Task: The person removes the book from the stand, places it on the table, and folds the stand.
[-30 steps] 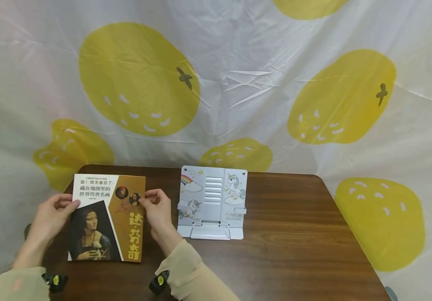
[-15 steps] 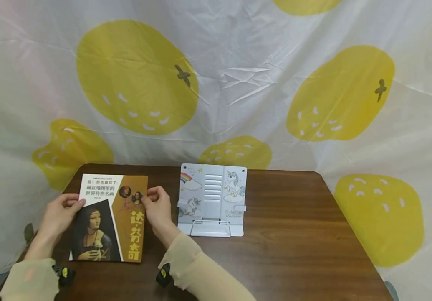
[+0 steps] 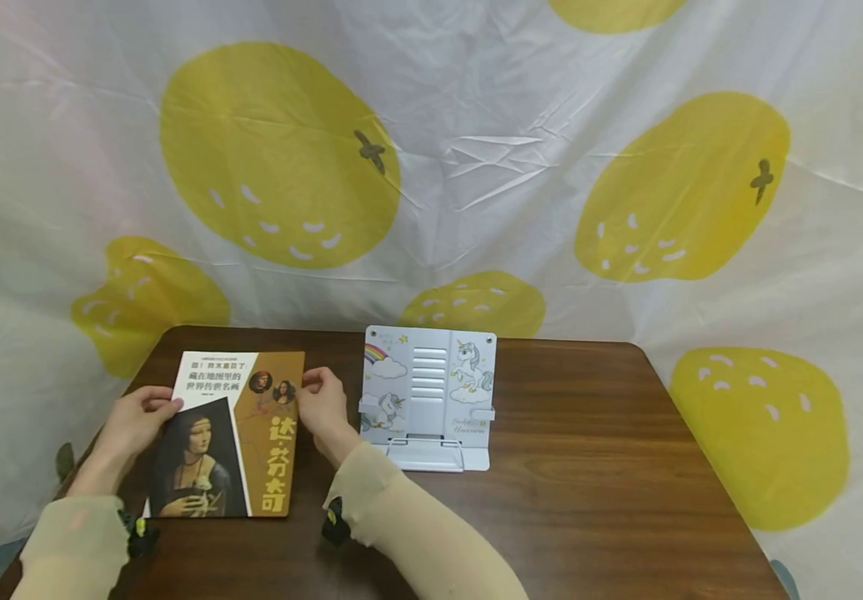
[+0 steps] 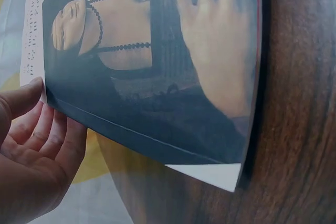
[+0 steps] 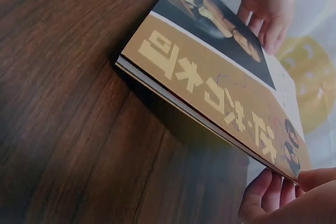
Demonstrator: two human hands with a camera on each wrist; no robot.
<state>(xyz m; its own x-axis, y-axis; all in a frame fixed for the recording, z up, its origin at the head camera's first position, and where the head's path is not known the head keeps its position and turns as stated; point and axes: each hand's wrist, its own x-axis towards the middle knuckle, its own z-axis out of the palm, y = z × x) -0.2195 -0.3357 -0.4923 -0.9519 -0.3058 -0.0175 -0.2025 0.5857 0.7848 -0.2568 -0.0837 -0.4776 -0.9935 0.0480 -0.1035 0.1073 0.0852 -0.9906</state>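
A book with a white and ochre cover and a painted portrait is held between both hands, left of the stand. My left hand pinches its left edge, with the thumb on the cover and the fingers behind, as the left wrist view also shows. On the opposite edge, my right hand grips near the upper corner, thumb in front and fingers underneath. The book leans with its top raised off the table; whether its bottom edge touches the wood I cannot tell. A white metal book stand with unicorn pictures stands upright to the right.
The brown wooden table stretches to the right of the stand. Behind it hangs a pale curtain printed with yellow fruit. The stand has a wire ledge at its front and small side clips.
Both hands have carried the book a little to the right, toward the stand, without changing their hold. The stand keeps its place on the table.
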